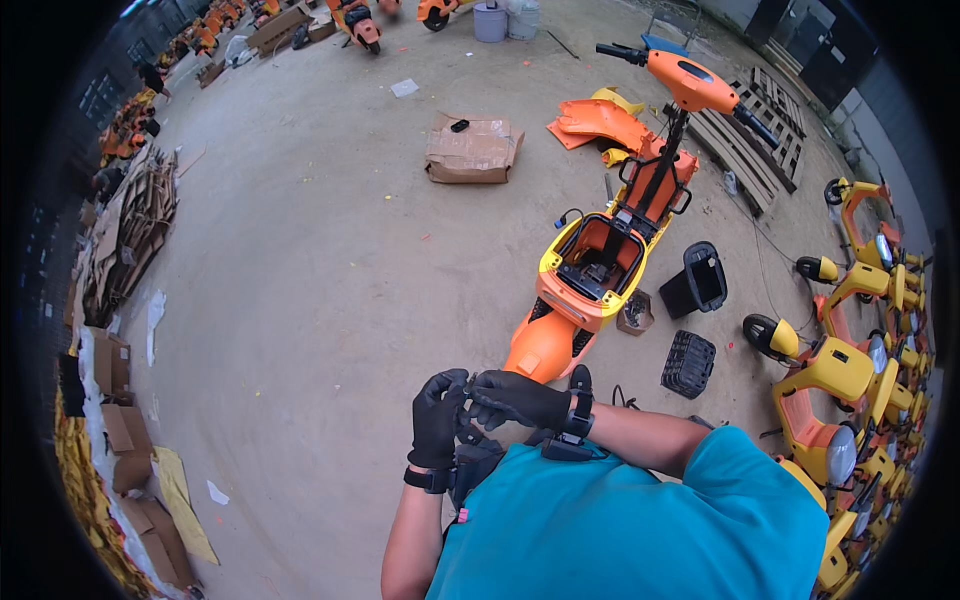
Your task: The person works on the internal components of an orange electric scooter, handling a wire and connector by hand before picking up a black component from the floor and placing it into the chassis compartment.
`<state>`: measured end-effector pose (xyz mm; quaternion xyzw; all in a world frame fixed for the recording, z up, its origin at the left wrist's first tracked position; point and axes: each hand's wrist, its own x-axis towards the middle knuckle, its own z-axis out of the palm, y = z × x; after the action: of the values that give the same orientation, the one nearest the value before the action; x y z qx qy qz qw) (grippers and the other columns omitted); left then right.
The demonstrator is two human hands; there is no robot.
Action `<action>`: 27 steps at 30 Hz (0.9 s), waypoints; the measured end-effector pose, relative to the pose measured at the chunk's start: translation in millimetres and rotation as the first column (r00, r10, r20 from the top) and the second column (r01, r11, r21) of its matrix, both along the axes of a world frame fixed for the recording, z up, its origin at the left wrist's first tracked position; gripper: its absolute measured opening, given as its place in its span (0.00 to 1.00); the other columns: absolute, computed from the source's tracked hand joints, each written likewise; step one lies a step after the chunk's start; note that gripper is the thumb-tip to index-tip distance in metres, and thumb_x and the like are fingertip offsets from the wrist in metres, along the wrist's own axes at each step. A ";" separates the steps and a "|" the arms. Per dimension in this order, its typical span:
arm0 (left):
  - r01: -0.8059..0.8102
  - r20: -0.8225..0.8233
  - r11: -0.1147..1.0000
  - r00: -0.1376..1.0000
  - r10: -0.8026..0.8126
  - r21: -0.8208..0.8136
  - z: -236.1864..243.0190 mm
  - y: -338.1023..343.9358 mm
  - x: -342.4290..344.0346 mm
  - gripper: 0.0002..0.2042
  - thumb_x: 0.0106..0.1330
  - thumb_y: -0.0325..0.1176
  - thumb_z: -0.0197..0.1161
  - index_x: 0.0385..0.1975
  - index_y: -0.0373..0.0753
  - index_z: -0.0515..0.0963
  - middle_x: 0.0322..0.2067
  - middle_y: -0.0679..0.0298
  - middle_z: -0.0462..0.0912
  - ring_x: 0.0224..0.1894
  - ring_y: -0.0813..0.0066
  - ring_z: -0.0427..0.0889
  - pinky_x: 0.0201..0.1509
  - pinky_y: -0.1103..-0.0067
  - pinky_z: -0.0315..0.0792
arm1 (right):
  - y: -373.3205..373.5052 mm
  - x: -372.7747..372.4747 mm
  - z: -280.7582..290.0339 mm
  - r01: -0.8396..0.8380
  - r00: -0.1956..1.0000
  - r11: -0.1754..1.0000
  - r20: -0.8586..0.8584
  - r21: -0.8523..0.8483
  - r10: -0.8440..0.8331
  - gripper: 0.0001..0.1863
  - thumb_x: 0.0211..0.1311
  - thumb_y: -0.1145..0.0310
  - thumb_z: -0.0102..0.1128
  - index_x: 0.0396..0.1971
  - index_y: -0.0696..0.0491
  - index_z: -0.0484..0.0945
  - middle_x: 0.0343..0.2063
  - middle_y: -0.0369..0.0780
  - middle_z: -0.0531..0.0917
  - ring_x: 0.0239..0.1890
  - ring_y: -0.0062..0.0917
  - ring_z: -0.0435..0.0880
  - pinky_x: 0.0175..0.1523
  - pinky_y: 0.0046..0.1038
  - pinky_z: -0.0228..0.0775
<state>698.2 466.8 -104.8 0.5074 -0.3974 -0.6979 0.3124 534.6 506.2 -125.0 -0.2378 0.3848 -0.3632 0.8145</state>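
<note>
My left hand (pixel 436 420), in a black glove with a strap at the wrist, is raised in front of my body with its fingers curled. My right hand (pixel 520 398), gloved the same way, meets it with bent fingertips. Between the fingertips there may be a small dark piece, too small to name. Just beyond my hands stands a partly stripped orange and yellow electric scooter (pixel 540 345). Its open seat compartment (pixel 600 255) shows dark parts inside, and its handlebar (pixel 692 82) points away from me.
Right of the scooter are a black bin (pixel 697 281), a black basket (pixel 688 364) and a small open box (pixel 635 314). Orange panels (pixel 598 122) lie beyond, near wooden pallets (pixel 745 150). A cardboard box (pixel 474 150) sits ahead. Yellow scooters (pixel 840 375) line the right; flattened cardboard (pixel 125 235) lies left.
</note>
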 end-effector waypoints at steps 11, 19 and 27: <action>0.267 -0.033 0.959 0.964 -0.265 0.100 8.8 -74.7 76.6 0.18 0.67 0.45 0.48 0.41 0.35 0.75 0.18 0.69 0.75 0.13 0.88 0.64 0.15 0.89 0.54 | -46.8 47.5 -1.0 0.057 0.969 0.973 -0.221 -0.224 -0.108 0.15 0.64 0.59 0.48 0.41 0.54 0.73 0.27 0.33 0.75 0.26 0.11 0.71 0.31 0.16 0.65; 0.209 -0.070 0.959 0.977 -0.199 0.189 -38.5 -184.7 99.1 0.14 0.68 0.39 0.48 0.42 0.35 0.73 0.21 0.68 0.75 0.16 0.86 0.68 0.16 0.89 0.60 | -112.0 -34.7 -56.9 0.598 0.783 0.799 -0.262 0.066 -0.564 0.17 0.63 0.54 0.50 0.39 0.53 0.74 0.21 0.31 0.74 0.21 0.13 0.70 0.27 0.17 0.64; 0.168 -0.194 0.953 0.974 -0.120 0.252 -28.2 -355.6 33.9 0.13 0.65 0.30 0.50 0.47 0.33 0.67 0.25 0.61 0.76 0.23 0.77 0.73 0.23 0.84 0.67 | -211.1 -123.7 -140.5 0.701 0.696 0.693 -0.375 0.170 -0.612 0.16 0.62 0.54 0.53 0.35 0.54 0.74 0.24 0.34 0.77 0.21 0.14 0.74 0.26 0.17 0.68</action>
<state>732.1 111.2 -133.0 0.4508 -0.3065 -0.8081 0.2233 410.9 295.1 -265.5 -0.0064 0.6094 -0.5313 0.5885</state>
